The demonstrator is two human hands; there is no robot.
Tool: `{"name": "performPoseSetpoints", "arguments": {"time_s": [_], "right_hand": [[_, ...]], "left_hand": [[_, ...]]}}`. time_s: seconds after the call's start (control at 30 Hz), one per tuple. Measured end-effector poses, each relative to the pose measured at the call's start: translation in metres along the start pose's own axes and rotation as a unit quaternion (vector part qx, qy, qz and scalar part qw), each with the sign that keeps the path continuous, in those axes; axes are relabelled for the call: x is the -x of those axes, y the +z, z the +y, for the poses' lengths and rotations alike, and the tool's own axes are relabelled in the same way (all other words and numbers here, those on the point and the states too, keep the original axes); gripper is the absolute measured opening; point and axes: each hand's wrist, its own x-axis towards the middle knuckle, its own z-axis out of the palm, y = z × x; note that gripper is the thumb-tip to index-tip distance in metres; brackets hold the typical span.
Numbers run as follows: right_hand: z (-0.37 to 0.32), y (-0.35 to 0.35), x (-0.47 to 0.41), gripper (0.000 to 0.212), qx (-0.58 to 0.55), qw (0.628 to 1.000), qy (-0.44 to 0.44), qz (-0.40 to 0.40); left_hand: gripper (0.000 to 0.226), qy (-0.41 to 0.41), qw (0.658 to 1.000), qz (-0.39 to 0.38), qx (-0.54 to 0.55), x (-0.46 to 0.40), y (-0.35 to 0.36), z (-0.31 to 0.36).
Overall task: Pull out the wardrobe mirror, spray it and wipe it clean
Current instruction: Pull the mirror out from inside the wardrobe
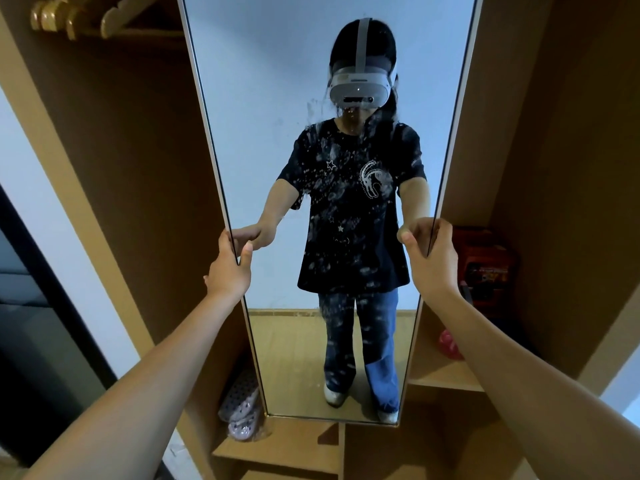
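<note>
The tall mirror [270, 98] stands upright in the middle of the open wardrobe [554, 116], its glass flecked with white spray droplets. Both hands clamp its side edges — left hand [228, 268] on the left frame, right hand [434, 258] on the right. Slippers [240, 407] lie on the low shelf beside its foot — a red box [488, 268] sits on the right shelf.

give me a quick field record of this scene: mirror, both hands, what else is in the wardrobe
mirror: upright in the wardrobe opening, glass speckled with whitish droplets and smears
left hand: grips the mirror's left edge
right hand: grips the mirror's right edge
wooden hangers: top left
slippers: bottom left
red box: right shelf
</note>
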Motion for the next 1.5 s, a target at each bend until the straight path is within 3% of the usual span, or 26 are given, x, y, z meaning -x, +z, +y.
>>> {"name": "performPoseSetpoints", "arguments": {"time_s": [0.7,0.93,1.2,1.5], "right_hand": [[-0.002,-0.002,0.004,0.020,0.003,1.000,0.001,0.002],[-0.007,-0.007,0.020,0.063,0.001,0.999,0.034,0.042],[0.001,-0.023,0.066,0.066,0.013,0.998,0.039,0.041],[0.062,-0.071,0.115,0.060,0.039,0.987,0.132,0.084]], "left_hand": [[0.071,-0.008,1.000,-0.006,-0.015,0.002,0.000,0.003],[0.079,0.089,0.994,0.056,-0.021,0.056,0.000,0.025],[0.074,0.173,0.981,-0.087,0.000,0.142,0.025,0.035],[0.072,0.158,0.947,-0.275,0.044,0.205,0.105,0.048]]}}
